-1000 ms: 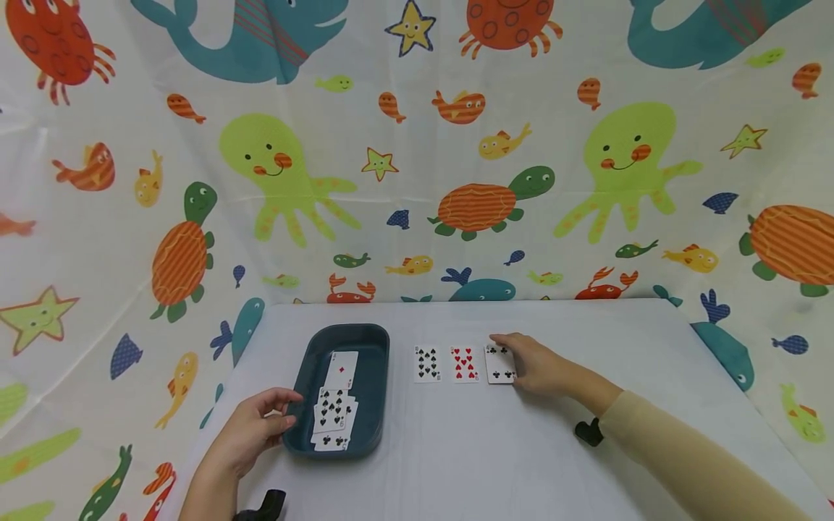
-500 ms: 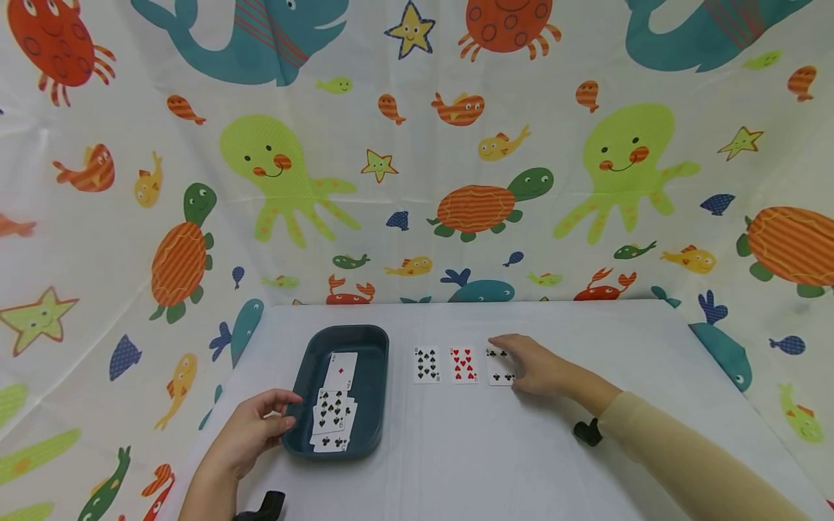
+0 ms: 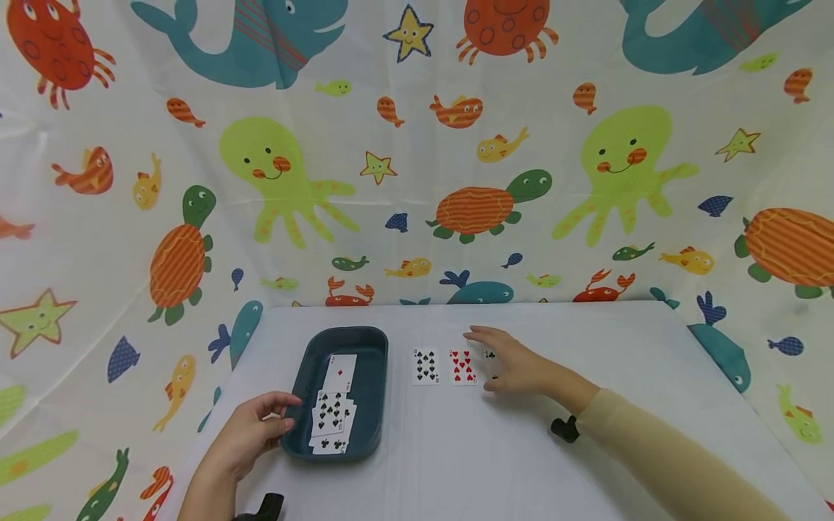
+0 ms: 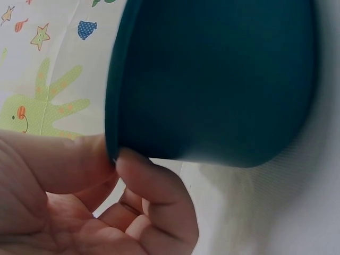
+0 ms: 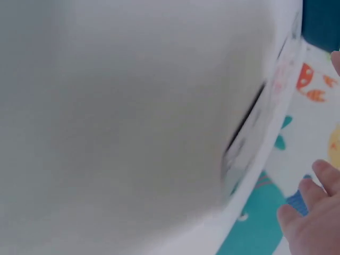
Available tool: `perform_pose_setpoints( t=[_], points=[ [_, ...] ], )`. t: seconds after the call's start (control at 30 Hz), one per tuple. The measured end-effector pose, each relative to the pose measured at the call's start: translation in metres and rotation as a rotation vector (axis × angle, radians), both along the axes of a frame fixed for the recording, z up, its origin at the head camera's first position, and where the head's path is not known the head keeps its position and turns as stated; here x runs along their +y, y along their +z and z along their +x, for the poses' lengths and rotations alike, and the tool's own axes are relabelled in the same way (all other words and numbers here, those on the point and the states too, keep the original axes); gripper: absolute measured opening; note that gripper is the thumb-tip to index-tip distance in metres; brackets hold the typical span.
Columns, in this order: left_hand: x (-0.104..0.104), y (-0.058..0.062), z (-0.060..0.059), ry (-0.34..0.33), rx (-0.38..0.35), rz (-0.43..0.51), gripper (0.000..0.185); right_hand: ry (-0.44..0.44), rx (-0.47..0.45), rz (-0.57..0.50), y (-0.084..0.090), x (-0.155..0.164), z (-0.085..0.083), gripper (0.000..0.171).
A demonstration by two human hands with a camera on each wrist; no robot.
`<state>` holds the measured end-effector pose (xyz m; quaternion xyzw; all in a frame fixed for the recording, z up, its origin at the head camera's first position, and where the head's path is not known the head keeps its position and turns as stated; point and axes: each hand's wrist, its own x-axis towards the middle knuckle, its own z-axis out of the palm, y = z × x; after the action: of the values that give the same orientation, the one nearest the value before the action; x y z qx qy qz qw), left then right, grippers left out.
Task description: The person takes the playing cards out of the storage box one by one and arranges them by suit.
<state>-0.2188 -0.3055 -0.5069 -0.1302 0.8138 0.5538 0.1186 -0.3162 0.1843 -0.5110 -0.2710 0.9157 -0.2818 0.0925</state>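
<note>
My left hand (image 3: 250, 430) pinches the near-left rim of a dark teal tray (image 3: 383, 383) between thumb and curled forefinger; the left wrist view shows this grip up close. Overlapping playing cards lie in the tray: an ace of diamonds (image 3: 339, 367) at the far end, a spades card (image 3: 331, 416) and others below it. To the tray's right, three playing cards lie face up in a row: a spades card (image 3: 426, 367), a hearts card (image 3: 463, 367) and a clubs card (image 3: 490, 366). My right hand (image 3: 521, 367) hovers with spread fingers, holding nothing, and covers most of the clubs card.
White cloth (image 3: 430, 463) covers the table. Behind stands a curtain (image 3: 404, 210) printed with sea animals. Each wrist carries a black camera mount, the right one (image 3: 565, 430) close to the tabletop.
My right hand has moved left from the clubs card's right edge, now reaching over it towards the hearts card. The clubs card had shifted slightly right earlier. My left hand and the tray stay in place.
</note>
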Motion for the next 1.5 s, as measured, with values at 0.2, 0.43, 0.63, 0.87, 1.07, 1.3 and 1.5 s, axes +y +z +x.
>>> perform_pose_setpoints(
  t=[0.2, 0.43, 0.63, 0.87, 1.07, 1.3, 1.5],
  points=[
    [0.000, -0.002, -0.001, -0.003, -0.003, -0.014, 0.038, 0.055, 0.042, -0.027, 0.007, -0.027, 0.003, 0.100],
    [0.000, -0.001, 0.002, 0.005, -0.005, -0.011, 0.038, 0.132, 0.090, -0.018, 0.019, -0.070, 0.008, 0.100],
    [0.001, 0.001, 0.005, 0.005, -0.006, -0.001, 0.038, 0.166, 0.115, 0.001, 0.026, -0.113, 0.013, 0.100],
    [0.000, 0.000, 0.004, -0.003, 0.005, 0.000, 0.039, 0.253, 0.199, 0.020, 0.029, -0.156, 0.013, 0.100],
    [0.000, -0.001, 0.004, -0.003, 0.008, 0.014, 0.039, 0.268, 0.207, 0.073, 0.030, -0.191, 0.011, 0.099],
    [0.000, 0.000, 0.004, -0.015, 0.009, 0.013, 0.039, 0.267, 0.286, 0.184, 0.029, -0.221, 0.008, 0.095],
    [-0.002, 0.001, 0.005, -0.014, 0.011, 0.012, 0.038, 0.261, 0.302, 0.249, 0.025, -0.241, 0.004, 0.093]
  ],
)
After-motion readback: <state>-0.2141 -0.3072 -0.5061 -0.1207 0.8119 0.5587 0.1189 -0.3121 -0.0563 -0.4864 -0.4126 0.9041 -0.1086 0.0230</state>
